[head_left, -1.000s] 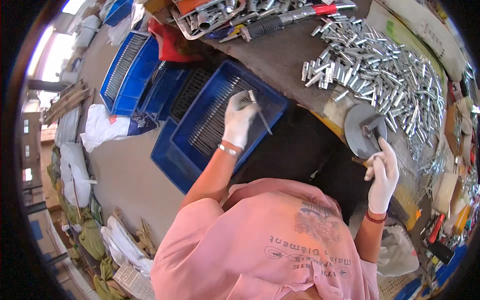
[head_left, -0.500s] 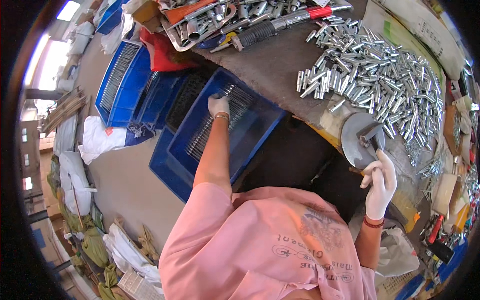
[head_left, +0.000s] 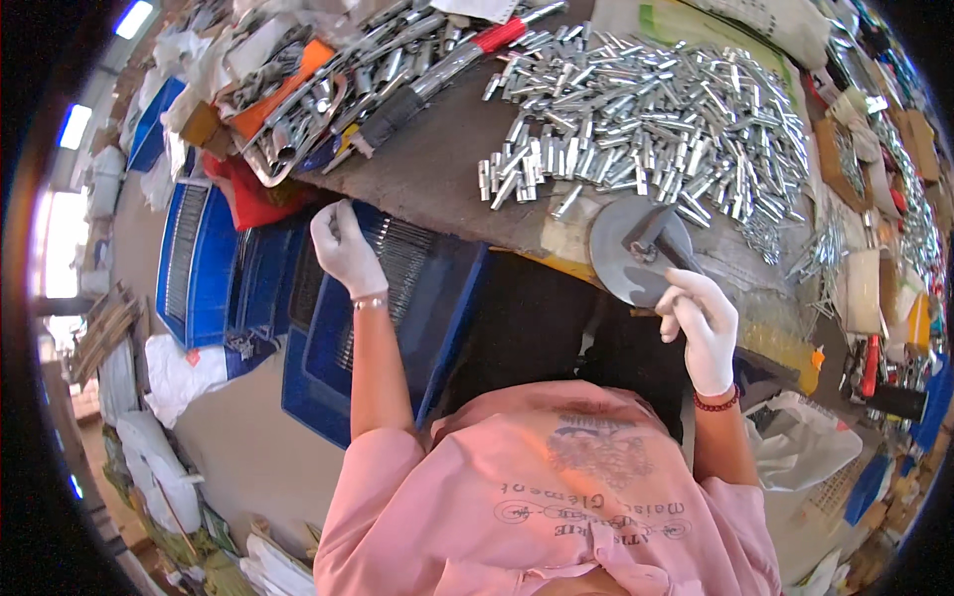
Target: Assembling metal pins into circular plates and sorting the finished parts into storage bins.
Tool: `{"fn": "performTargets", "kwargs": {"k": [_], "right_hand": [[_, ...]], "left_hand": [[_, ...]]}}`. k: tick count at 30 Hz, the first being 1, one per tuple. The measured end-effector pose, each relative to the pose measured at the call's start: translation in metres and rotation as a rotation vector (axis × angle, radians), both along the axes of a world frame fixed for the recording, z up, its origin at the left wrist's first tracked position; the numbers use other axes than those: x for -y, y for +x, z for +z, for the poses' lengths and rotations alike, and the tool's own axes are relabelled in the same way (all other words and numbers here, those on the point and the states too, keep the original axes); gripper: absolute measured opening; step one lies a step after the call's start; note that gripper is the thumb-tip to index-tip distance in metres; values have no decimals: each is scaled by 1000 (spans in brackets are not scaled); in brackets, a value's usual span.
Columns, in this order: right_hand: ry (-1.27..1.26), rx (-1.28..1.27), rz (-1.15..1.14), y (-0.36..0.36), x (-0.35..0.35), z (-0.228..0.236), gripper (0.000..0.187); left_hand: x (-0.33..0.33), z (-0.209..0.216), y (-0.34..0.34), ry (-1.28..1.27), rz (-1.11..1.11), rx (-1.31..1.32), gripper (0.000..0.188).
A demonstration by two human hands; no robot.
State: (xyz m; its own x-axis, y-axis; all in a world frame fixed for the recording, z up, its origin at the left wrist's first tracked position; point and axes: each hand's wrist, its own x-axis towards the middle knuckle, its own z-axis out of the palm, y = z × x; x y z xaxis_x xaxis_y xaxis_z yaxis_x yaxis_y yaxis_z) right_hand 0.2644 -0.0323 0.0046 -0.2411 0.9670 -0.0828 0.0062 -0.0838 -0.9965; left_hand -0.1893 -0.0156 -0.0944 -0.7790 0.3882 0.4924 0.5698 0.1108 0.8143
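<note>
held left hand (head_left: 346, 248) curled beside metal rods (head_left: 402, 251) in a blue bin (head_left: 452, 288) left of centre, couldn't tell if gripping, with right hand (head_left: 704, 328) loosely uncurled near a dark handle (head_left: 686, 256) right of centre, probably needing light fingers to spare the row.

Pink shirt (head_left: 556, 487): near, I see upside-down dark lettering.
Pale sheet (head_left: 770, 25): far right, print I cannot make out.
</note>
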Motion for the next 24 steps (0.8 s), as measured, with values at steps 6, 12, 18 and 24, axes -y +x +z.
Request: {"fn": "performTargets", "kwargs": {"k": [6,12,18,24], "right_hand": [[-45,11,77,-4,0,5,29],[274,175,153,3,17,19,25],[549,769,-402,91,1,33,13],[278,1489,-686,222,-14,20,11]], "left_hand": [[-11,105,107,-221,-630,-405,16],[-21,99,114,-475,-694,-307,17],[-9,114,145,-357,-1005,-252,14],[-1,135,178,-397,-1117,-319,17]]}}
